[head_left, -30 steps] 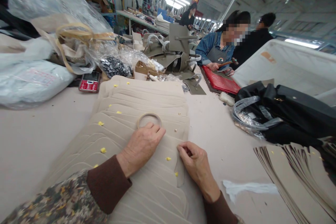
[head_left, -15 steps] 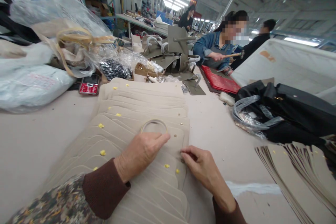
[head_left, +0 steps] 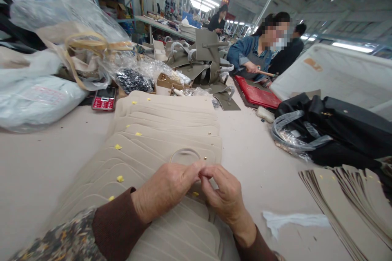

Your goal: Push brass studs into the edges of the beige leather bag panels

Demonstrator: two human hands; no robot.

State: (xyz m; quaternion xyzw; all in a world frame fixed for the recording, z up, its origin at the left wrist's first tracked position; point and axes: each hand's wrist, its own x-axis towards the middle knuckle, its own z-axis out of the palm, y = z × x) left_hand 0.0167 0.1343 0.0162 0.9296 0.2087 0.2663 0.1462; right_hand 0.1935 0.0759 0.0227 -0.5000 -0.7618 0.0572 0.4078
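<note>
My left hand (head_left: 173, 185) is closed around a thin, ring-shaped roll of tape (head_left: 185, 151), whose far rim stands up behind the fingers. Against the left thumb tip, my right hand (head_left: 225, 191) makes a pinch; whatever lies between those fingertips is hidden. Both hands are over a long overlapping stack of beige leather-like panels (head_left: 171, 110). Small yellow tabs (head_left: 120, 178) sit on several panels, and small metal studs (head_left: 205, 158) line the right side. One yellow tab (head_left: 196, 194) shows just below my hands.
Fanned beige strips (head_left: 337, 195) and a black bag (head_left: 346, 130) lie at right. A white scrap (head_left: 290, 218) is nearby. At left are a red phone (head_left: 104, 99) and plastic-wrapped bundles (head_left: 39, 98). Across the table, a co-worker (head_left: 251, 57) holds a hammer over a red board (head_left: 257, 93).
My right hand has moved left and up from the panels' edge to meet my left fingertips. The tape roll has shifted slightly right and down. The co-worker's hammer is lower.
</note>
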